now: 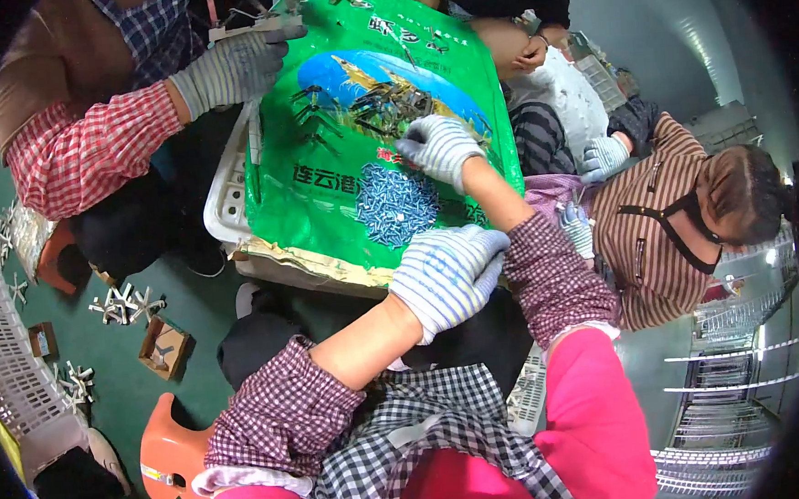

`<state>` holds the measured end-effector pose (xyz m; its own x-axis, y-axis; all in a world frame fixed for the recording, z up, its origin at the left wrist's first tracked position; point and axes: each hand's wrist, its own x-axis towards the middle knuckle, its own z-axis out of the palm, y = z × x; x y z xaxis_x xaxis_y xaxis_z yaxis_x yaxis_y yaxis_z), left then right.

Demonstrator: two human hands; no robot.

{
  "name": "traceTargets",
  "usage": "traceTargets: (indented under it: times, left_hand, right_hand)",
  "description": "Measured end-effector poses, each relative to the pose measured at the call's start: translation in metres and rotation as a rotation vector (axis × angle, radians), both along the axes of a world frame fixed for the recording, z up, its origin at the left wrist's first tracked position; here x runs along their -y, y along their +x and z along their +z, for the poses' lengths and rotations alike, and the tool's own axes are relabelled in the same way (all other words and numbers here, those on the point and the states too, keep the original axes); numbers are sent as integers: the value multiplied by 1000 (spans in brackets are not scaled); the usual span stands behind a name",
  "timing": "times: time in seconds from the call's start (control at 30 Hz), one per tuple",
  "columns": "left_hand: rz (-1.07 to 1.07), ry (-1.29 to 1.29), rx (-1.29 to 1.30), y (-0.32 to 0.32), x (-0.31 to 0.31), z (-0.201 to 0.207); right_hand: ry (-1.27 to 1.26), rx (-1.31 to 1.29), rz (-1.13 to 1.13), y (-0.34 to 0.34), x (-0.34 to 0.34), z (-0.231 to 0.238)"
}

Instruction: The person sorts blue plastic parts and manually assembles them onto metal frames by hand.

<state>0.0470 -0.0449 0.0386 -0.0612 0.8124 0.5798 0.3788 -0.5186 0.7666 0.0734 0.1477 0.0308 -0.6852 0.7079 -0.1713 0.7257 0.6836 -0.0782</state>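
A green printed sack (277, 193) is spread over a work surface in front of me. My left hand (447, 279), in a white and blue striped knit glove, is closed near the sack's front edge. What it holds, if anything, is hidden. My right hand (444, 151), gloved alike, reaches to the pile of dark slim metal parts (386, 108), its fingers bent together at the near edge. I cannot make out anything between them. Between my hands lies a heap of small bluish metal pins or screws (397, 204). More dark parts (319, 131) lie loose to the left.
A co-worker's gloved hand (233, 72) rests at the sack's far left. Another person in brown stripes (654, 225) sits at right. A white plastic crate (223, 205) sits under the sack. On the floor are an orange stool (169, 446), white cross-shaped pieces (124, 306) and a small box (163, 346).
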Motion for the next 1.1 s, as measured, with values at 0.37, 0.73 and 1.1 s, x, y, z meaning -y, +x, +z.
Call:
traceTargets:
  times: [0.37, 0.73, 1.1]
  left_hand:
    - [22, -109, -71, -11, -2, 1]
    - [-162, -706, 1108, -42, -16, 2]
    - [-85, -682, 970, -35, -14, -7]
  right_hand:
    - [-118, -400, -164, 3, -16, -22]
    - [-741, -944, 81, 70, 65, 45]
    - [-644, -1172, -112, 112, 71, 16]
